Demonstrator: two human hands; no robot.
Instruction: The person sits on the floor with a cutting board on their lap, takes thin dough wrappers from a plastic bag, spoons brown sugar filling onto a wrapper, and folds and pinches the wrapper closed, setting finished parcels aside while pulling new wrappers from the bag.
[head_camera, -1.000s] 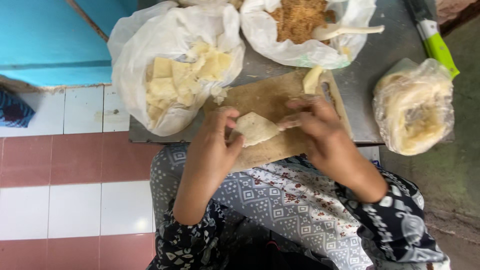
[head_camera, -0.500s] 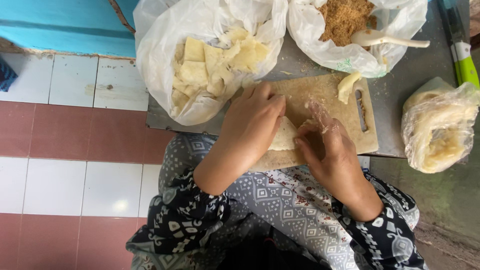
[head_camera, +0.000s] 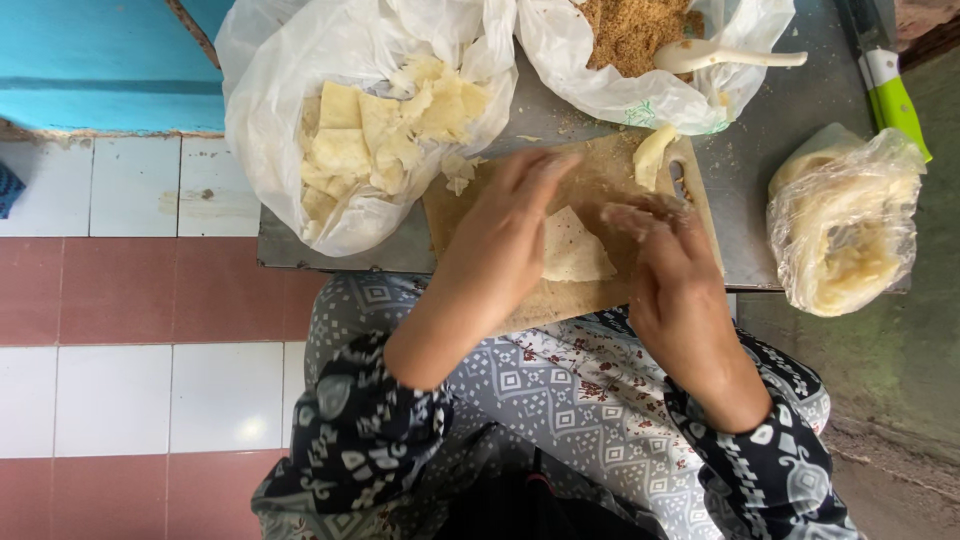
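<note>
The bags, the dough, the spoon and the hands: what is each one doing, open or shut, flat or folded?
Left hand: open, fingers spread over the board.
Right hand: loosely curled, holding nothing.
Dough piece: folded flat on the wooden board.
Bag of pale sheets: open.
Bag of brown crumbs: open, white spoon resting in it.
Clear bag: bunched closed.
Green-handled knife: lying on the table.

White bag (head_camera: 290, 150) of pale folded wrappers (head_camera: 385, 130) at left, second bag (head_camera: 600, 85) of brown crumb filling (head_camera: 630, 25) with a white spoon (head_camera: 725, 57), crumpled clear bag (head_camera: 845, 225) at right, green-handled knife (head_camera: 895, 95) beside it, grey table (head_camera: 760, 130), red-and-white floor tiles (head_camera: 130, 330).
</note>
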